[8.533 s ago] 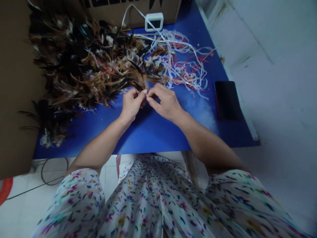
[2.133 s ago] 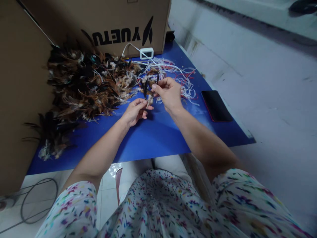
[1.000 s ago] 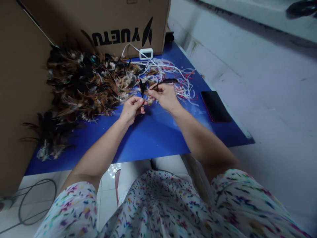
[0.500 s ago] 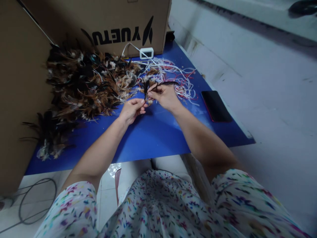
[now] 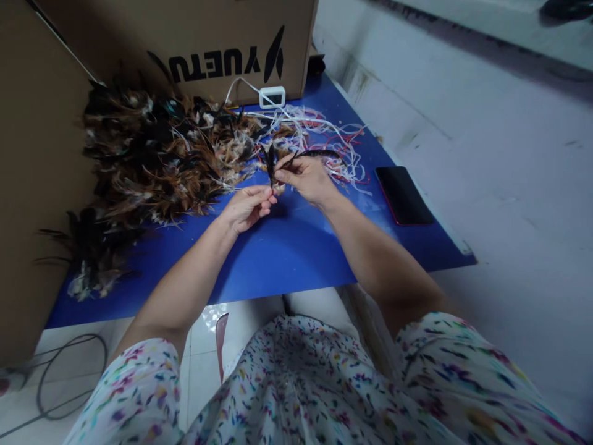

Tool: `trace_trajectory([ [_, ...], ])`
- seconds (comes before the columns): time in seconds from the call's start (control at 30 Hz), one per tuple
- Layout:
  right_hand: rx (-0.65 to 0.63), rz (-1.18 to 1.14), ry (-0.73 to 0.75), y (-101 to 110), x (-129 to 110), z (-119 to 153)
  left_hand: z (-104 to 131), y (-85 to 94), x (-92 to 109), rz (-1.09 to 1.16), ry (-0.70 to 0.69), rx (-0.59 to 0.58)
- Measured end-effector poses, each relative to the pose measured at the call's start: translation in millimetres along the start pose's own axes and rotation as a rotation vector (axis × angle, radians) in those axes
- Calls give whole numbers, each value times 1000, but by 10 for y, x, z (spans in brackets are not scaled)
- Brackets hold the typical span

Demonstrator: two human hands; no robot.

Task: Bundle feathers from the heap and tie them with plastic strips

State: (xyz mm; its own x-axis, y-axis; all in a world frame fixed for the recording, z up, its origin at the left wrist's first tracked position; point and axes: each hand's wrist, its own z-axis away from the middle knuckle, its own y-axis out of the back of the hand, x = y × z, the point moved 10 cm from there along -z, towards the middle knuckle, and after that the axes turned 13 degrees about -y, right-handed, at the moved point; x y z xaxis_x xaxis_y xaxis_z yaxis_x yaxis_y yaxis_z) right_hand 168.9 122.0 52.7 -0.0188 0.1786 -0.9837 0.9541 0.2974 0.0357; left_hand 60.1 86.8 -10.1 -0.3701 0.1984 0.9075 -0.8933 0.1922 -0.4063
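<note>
My left hand (image 5: 244, 207) pinches the base of a small bunch of dark feathers (image 5: 269, 162) that stands upright above the blue table (image 5: 278, 247). My right hand (image 5: 306, 178) is just to its right, fingertips touching the bunch, and grips a long dark feather (image 5: 319, 152) that points to the right. A large heap of brown and black feathers (image 5: 157, 154) lies on the table left of my hands. A tangle of white and red strips (image 5: 331, 139) lies behind my right hand.
A black phone (image 5: 403, 194) lies near the table's right edge. A cardboard box (image 5: 217, 43) stands at the back with a small white device (image 5: 272, 96) and its cable in front. Cardboard (image 5: 32, 185) walls the left side. Cables (image 5: 69, 383) lie on the floor.
My hands came apart and then met again at the bunch. The right hand now holds a long dark feather against the bunch in my left hand. The view shifted slightly.
</note>
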Motion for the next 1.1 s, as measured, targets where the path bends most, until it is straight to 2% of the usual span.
trace_trajectory([
  [0.13,125,105,54,188,-10,-28,-39,78,105,13,-108,59],
  [0.2,221,264,82,308,-4,-36,-67,192,188,19,-189,151],
  [0.27,282,511,110,334,-1,-31,-90,328,260,19,-263,251],
  [0.33,251,766,126,229,32,-20,-105,452,306,23,-314,335],
  [0.4,165,966,119,72,98,4,-115,541,330,36,-345,389],
  [0.5,94,1142,75,-62,164,51,-120,602,348,50,-375,422],
  [0.67,118,1228,26,-67,165,77,-126,608,339,15,-398,426],
  [0.87,128,1296,-62,-95,317,28,-147,580,319,-34,-413,396],
  [0.97,153,1244,-59,-71,329,-14,-144,575,317,-39,-409,392],
  [1.1,241,1066,25,76,185,-32,-131,584,327,-38,-414,399],
])
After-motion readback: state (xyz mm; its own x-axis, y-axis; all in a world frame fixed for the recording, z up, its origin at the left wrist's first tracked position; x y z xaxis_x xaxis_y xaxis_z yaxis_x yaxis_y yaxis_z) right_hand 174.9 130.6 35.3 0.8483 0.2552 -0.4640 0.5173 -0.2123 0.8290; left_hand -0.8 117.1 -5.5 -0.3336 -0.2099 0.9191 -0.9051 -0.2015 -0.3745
